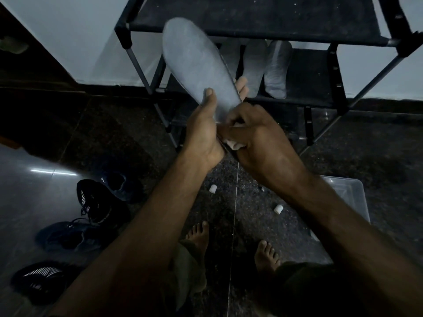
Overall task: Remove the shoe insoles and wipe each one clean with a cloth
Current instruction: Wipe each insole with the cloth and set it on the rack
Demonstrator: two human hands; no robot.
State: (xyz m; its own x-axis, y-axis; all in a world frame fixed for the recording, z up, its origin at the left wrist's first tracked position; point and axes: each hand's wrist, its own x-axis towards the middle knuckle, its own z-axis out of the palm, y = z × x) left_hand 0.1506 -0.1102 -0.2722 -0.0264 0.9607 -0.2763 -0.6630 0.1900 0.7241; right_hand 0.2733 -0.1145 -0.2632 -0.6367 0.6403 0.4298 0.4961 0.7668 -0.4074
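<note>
A grey insole [196, 65] is held up in front of the shoe rack, its toe end pointing up and left. My left hand [203, 131] grips its heel end, thumb on the top face and fingertips showing behind the right edge. My right hand [254, 136] holds a small pale cloth [235, 145] bunched in its fingers against the insole's heel. Two more grey insoles [265, 69] lie side by side on the rack's middle shelf. Several dark shoes [100, 202] sit on the floor at the left.
The black shoe rack [251, 30] stands straight ahead against a pale wall. A clear plastic box [348, 202] sits on the floor at the right, under my right forearm. Two small white caps [212, 188] lie on the dark floor near my bare feet.
</note>
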